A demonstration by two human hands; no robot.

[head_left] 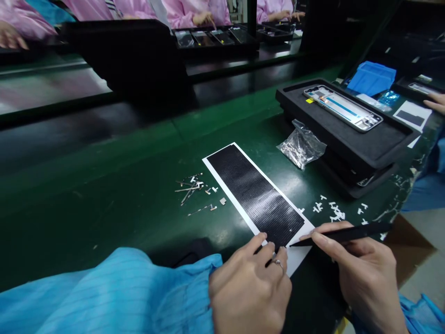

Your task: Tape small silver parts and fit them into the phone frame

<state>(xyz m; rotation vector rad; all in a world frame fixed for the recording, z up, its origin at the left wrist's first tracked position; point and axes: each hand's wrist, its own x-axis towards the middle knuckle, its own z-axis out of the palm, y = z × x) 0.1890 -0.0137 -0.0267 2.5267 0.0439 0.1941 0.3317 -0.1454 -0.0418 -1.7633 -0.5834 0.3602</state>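
A long sheet of small black pieces on white backing (255, 190) lies at a slant on the green table. My left hand (255, 283), with a ring on one finger, holds the sheet's near end under bent fingertips; its thumb is hidden. My right hand (363, 264) is closed on black tweezers (351, 233). The tweezers' tip touches or hovers just over the sheet's near corner; I cannot tell which. Thin metallic strips (194, 188) lie left of the sheet. Several small white T-shaped pieces (335, 211) are scattered to its right.
A clear bag of small metal parts (301, 144) lies beside stacked black foam trays (347, 125). On the top tray rests a phone frame (344, 107). A blue bin (371, 78) stands behind. People in pink sleeves work across the table. Another person's hand (436, 102) shows at right.
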